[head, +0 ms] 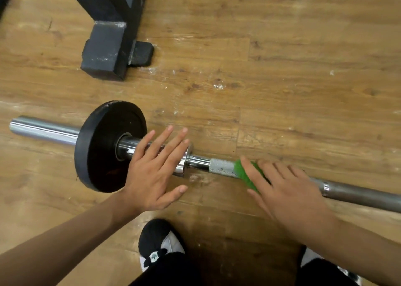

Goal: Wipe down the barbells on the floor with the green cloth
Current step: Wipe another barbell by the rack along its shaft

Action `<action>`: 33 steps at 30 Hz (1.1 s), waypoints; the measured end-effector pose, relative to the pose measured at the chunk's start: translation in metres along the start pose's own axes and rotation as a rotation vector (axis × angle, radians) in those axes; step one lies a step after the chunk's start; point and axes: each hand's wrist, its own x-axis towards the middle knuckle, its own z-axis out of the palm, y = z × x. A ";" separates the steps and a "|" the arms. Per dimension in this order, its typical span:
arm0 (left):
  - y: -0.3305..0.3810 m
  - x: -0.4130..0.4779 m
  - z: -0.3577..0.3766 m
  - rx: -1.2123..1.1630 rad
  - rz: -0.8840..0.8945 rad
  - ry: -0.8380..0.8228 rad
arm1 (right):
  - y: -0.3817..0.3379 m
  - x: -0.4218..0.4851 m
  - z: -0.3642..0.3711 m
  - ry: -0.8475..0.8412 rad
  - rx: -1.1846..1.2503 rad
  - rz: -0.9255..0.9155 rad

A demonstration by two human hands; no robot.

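Barbell (221, 167) steadied by my flat left hand (152, 172) beside the plate (102, 151); my right hand (288, 190), fingers straight, presses the green cloth (240, 169). Wrapping it round should wipe better.

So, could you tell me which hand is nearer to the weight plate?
Left. The left hand is over the sleeve, right beside the plate; the right hand presses the cloth on the bar, farther along.
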 end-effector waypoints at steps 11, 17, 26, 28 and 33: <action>-0.013 0.069 0.005 -0.079 -0.166 0.153 | 0.011 0.061 0.003 0.065 -0.055 0.140; -0.026 0.085 0.009 -0.099 -0.160 0.125 | -0.019 0.139 0.009 0.073 -0.120 0.049; -0.045 0.116 0.002 -0.065 -0.115 0.027 | 0.015 0.118 0.004 0.003 -0.258 0.204; -0.044 0.126 -0.001 -0.080 -0.156 -0.005 | 0.004 0.143 0.005 0.004 -0.286 0.247; -0.052 0.147 -0.004 -0.058 -0.164 -0.030 | -0.003 0.184 0.014 0.110 -0.213 0.270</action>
